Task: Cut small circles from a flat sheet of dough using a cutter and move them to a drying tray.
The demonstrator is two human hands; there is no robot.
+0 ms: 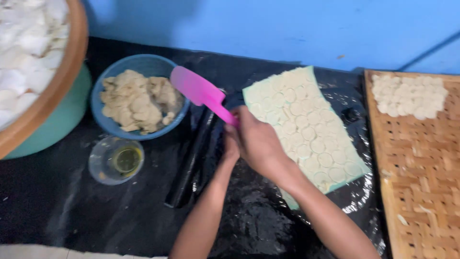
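Gripping the pink spatula (203, 93) by its handle, the right hand (261, 141) is clamped around it near the middle of the desk (72, 211), blade raised toward the far edge. The left hand (231, 146) sits tucked just behind the right; whether it grips anything I cannot tell. The spatula looks light, with a stiff handle and probably a flexible blade, so the handle is the sensible place to take hold. Beside the hands lies one sheet of dough (306, 129), scored with many circles, likely soft and easily torn. One blue bowl (139, 96) of dough scraps, one small glass dish (116, 159) of oil and one woven tray (417, 163) of cut rounds stand around.
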